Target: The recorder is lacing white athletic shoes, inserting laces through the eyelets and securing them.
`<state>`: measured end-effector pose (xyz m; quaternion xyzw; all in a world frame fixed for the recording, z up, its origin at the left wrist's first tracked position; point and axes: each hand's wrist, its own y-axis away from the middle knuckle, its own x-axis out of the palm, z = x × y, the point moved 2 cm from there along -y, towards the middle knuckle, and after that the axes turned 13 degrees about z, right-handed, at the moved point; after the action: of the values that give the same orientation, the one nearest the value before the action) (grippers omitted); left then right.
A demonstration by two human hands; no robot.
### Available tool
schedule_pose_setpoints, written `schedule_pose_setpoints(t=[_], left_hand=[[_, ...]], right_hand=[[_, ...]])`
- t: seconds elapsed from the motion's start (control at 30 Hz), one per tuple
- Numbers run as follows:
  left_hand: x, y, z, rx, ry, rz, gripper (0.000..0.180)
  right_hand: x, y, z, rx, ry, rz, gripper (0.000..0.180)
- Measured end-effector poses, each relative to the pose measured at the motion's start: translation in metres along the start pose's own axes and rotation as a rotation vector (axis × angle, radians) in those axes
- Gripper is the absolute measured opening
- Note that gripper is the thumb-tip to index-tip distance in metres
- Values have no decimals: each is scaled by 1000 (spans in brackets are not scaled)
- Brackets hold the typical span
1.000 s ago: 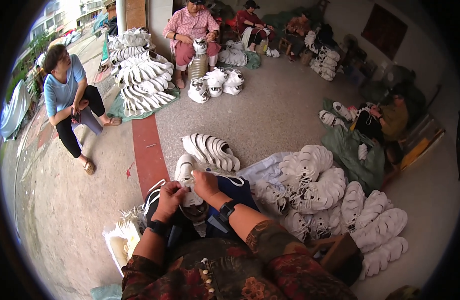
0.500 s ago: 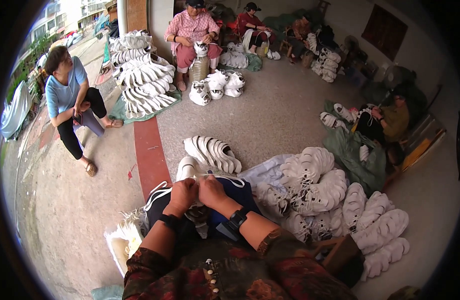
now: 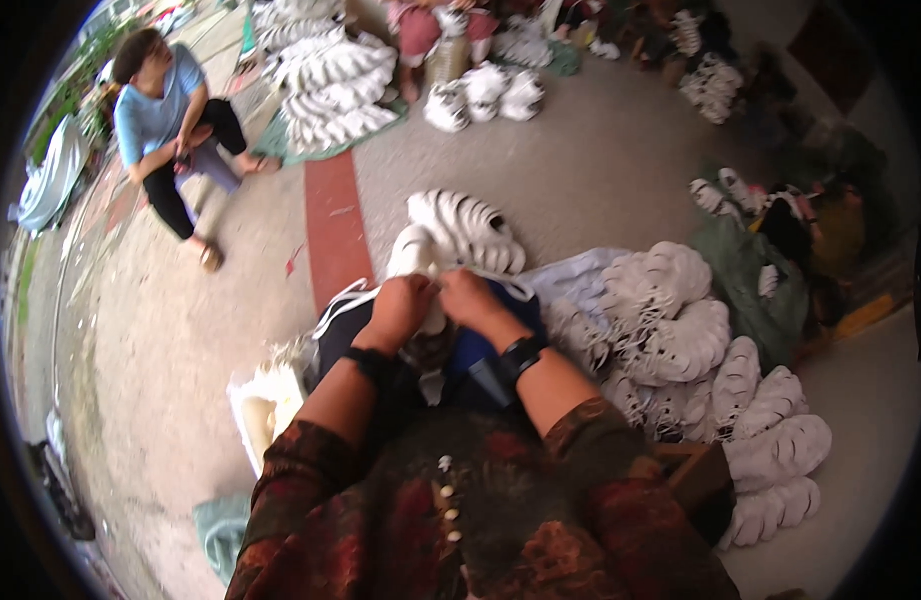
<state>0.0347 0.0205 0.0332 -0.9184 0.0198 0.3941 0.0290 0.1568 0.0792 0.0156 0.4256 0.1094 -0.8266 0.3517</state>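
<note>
Fingers of both hands curled shut and bunched together on one white shoe upper (image 3: 428,262), held over the lap; left hand (image 3: 401,310) pinches its near edge, right hand (image 3: 471,298) touches it from the other side. Fingertips hidden behind the knuckles, so the exact grip cannot be told.

The upper sits above a dark blue cloth (image 3: 481,350) across the knees, a white cord (image 3: 333,305) trailing off the cloth's left edge.

Judgement: work looks like fine hand-finishing on the upper. Best done with one hand bracing the piece against the lap, the other working close to the pinch point, wrists low.

Versus 1.0 s ago: hands were then apart and raised, cord drawn out; now closed together. View has tipped down.

Around: ridged white soles (image 3: 461,230) just beyond the hands, a larger pile of soles (image 3: 681,330) to the right.
</note>
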Motion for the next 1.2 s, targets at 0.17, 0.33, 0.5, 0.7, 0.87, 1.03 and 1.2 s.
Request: schedule_pose_setpoints(t=[0.17, 0.33, 0.5, 0.7, 0.87, 1.03, 1.2], left_hand=[[2, -3, 1, 36, -48, -10, 14], [4, 3, 4, 31, -34, -12, 13], [10, -7, -12, -155, -397, 80, 10], [-34, 42, -3, -87, -249, 124, 10], [-42, 77, 35, -273, 707, 183, 14], [-42, 64, 53, -306, 1104, 59, 11], [-29, 38, 58, -264, 1164, -40, 9]], right_hand=[[1, 0, -5, -136, -117, -130, 10], [10, 5, 0, -192, -157, -202, 8], [13, 7, -1, -96, -332, -229, 7], [7, 15, 0, 24, -256, -235, 3], [8, 13, 29, -335, -25, -383, 9], [16, 3, 38, -389, 74, -228, 10], [20, 1, 39, -304, 125, -192, 17]])
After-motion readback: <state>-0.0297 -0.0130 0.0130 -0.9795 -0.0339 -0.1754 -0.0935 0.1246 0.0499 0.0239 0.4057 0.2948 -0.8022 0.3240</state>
